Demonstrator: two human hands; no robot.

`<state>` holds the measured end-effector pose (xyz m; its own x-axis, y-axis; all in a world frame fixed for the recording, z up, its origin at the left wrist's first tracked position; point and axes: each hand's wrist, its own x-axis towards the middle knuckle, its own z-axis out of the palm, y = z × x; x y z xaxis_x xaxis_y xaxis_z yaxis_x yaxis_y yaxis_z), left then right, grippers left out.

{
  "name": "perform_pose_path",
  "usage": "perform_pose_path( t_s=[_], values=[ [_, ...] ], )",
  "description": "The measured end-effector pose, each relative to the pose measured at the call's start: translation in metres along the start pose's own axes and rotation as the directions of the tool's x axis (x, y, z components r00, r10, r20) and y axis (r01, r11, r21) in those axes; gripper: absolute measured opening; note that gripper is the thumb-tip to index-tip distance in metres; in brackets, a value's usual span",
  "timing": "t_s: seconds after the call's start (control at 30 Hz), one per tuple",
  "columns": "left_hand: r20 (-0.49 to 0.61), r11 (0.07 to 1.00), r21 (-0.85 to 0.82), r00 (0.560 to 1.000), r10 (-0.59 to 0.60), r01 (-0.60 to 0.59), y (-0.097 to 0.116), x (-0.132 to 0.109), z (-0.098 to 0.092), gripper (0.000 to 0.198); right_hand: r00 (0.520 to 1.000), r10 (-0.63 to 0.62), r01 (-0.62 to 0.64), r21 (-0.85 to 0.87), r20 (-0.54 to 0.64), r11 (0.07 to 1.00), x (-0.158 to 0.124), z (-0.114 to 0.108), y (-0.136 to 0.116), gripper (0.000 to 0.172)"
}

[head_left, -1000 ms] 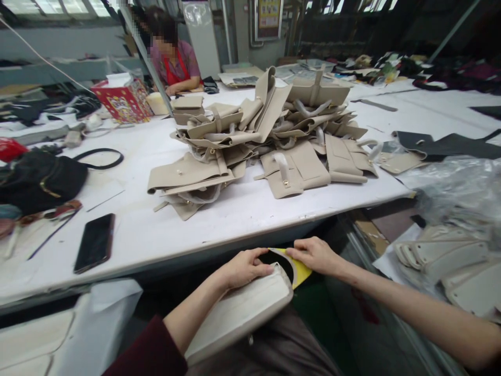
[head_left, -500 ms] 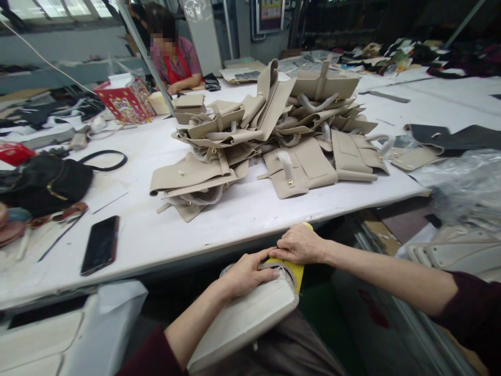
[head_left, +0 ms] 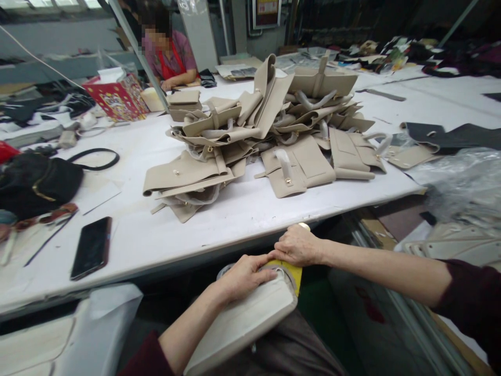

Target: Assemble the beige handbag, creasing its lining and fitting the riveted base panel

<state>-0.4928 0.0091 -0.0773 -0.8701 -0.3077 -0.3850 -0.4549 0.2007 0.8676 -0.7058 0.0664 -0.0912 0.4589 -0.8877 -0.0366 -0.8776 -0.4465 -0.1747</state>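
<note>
An off-white bag-like piece (head_left: 242, 324) with a padded, rounded edge lies tilted across my lap. My left hand (head_left: 243, 279) rests on its far end, thumb on the upper face and index finger stretched towards my other hand. Under that end a bright yellow sheet (head_left: 296, 275) sticks out, with a grey curved strip along the border. My right hand (head_left: 298, 245) is closed in a fist over the yellow sheet, touching the left fingertips. From the top of the fist pokes a pale rounded handle end (head_left: 304, 226); the rest of that tool is hidden.
Beyond the white table's edge (head_left: 219, 241) lies a heap of beige bag pieces (head_left: 235, 125). A phone (head_left: 92, 246) and black bag (head_left: 39, 180) are at left. Off-white panels (head_left: 469, 240) and clear plastic (head_left: 469, 183) are at right. Another person (head_left: 172, 57) sits across the table.
The view has shifted slightly, so the table things appear a little further left. Both hands keep nearly the same place on the off-white piece and the yellow sheet.
</note>
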Motion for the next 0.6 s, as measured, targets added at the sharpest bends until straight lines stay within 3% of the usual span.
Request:
perform_pose_path(
  t_s=[0.4, 0.6],
  values=[
    [0.019, 0.984, 0.178, 1.0, -0.022, 0.018, 0.003, 0.004, -0.001, 0.038, 0.981, 0.122, -0.125, 0.01, 0.153, 0.992, -0.003, -0.004, -0.009, 0.061],
    [0.009, 0.96, 0.28, 1.0, -0.016, 0.013, 0.001, 0.005, 0.003, 0.038, 0.975, 0.164, -0.17, 0.029, 0.15, 0.985, -0.009, 0.001, -0.013, 0.063]
  ],
)
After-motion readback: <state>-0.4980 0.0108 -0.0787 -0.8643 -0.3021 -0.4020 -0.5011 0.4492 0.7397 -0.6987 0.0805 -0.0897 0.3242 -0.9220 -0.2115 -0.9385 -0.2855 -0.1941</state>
